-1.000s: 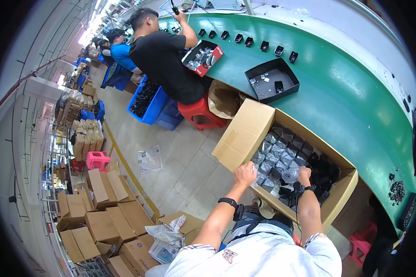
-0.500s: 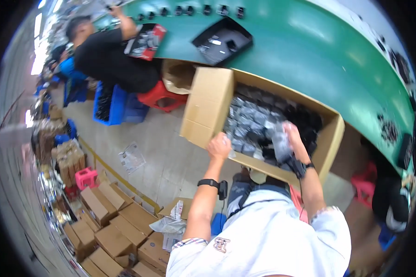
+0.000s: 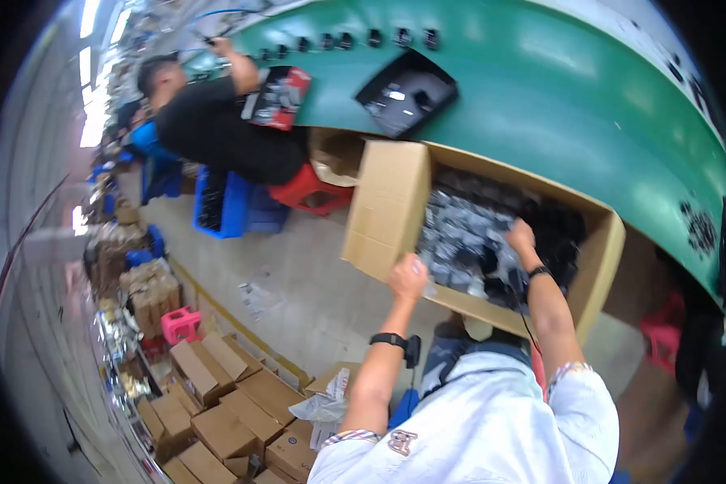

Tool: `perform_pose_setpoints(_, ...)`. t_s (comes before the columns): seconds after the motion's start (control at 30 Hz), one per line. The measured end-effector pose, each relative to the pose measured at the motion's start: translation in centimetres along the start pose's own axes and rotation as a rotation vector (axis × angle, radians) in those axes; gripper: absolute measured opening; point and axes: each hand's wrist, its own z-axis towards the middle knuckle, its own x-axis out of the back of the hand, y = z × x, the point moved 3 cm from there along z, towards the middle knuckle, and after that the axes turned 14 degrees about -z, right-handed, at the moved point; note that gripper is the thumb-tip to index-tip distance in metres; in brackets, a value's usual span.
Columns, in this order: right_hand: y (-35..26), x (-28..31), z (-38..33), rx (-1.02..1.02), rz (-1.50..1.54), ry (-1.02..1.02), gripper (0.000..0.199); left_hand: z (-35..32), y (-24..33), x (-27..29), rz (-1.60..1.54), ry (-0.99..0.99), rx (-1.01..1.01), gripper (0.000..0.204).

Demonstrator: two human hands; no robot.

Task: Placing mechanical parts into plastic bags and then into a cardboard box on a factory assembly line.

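A large open cardboard box (image 3: 389,206) stands in front of me against the workbench. Inside lie many small dark items in clear plastic bags (image 3: 452,234), with bare black pieces towards the right. The fingers of my left hand (image 3: 409,277) are closed over the box's near rim by the raised flap; a scrap of clear plastic shows beside them. Over the bagged items, my right hand (image 3: 521,235) is closed on a clear plastic bag (image 3: 506,260), which hangs below the fingers. Blur hides what that bag contains.
Along the green workbench (image 3: 532,97) stand a black tray (image 3: 407,93), a red-and-black box (image 3: 281,97) and a row of small black items. A person in black (image 3: 226,129) sits at the left near blue bins (image 3: 222,202). Cardboard cartons (image 3: 226,427) pile up at lower left.
The view has shifted, so the scene sits further right and lower. My right hand has lowered the plastic bag towards the other bags. My left hand stays on the box rim.
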Motion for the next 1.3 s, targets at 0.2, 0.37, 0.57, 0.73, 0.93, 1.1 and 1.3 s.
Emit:
perform_pose_setpoints(0.2,0.0,-1.1,0.7,-0.092,0.085,0.059,0.031,-0.4,0.9,1.3,-0.059,0.028,-0.097,0.015)
perform_pose_setpoints(0.37,-0.9,-0.4,0.4,-0.049,0.072,0.039,0.027,-0.2,0.3,1.6,-0.045,0.056,-0.066,0.016)
perform_pose_setpoints(0.57,-0.8,0.7,0.2,-0.068,0.054,0.028,0.026,0.2,-0.2,1.0,-0.037,0.008,-0.029,0.018)
perform_pose_setpoints(0.73,0.2,1.9,-2.0,0.248,0.181,0.224,0.019,0.0,0.6,1.5,-0.043,-0.01,-0.007,0.02)
perform_pose_setpoints(0.93,3.9,3.5,-7.5,0.254,0.722,0.039,0.01,-0.9,0.9,1.9,-0.036,-0.017,-0.006,0.019)
perform_pose_setpoints(1.1,8.9,2.4,-6.7,0.227,0.913,0.065,0.016,-0.4,0.6,0.5,0.026,-0.052,-0.012,0.019)
perform_pose_setpoints(1.3,3.5,11.1,-7.8,0.435,0.286,0.512,0.018,0.9,-0.8,1.4,0.032,-0.012,0.002,0.019)
